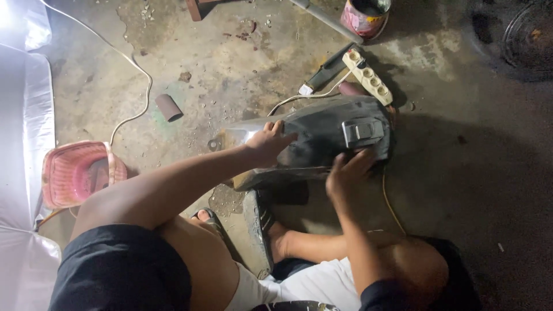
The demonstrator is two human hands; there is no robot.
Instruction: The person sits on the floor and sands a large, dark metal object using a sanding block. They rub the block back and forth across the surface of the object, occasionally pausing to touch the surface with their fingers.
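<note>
A dark grey curved plastic panel (322, 135), like a vehicle body part with a raised rectangular block on top, rests tilted over my feet on the concrete floor. My left hand (269, 141) presses flat on its left side, fingers spread over the surface. On its lower right edge my right hand (345, 173) grips the rim just under the raised block. I sit low with knees bent; a sandal shows under the panel.
A pink plastic basket (78, 173) stands at the left beside a white sheet. A white power strip (368, 76) with a cable, a brown roll (169, 107), a paint can (364, 16) and a grey pipe (322, 17) lie beyond the panel. A yellow cord (390, 204) runs right.
</note>
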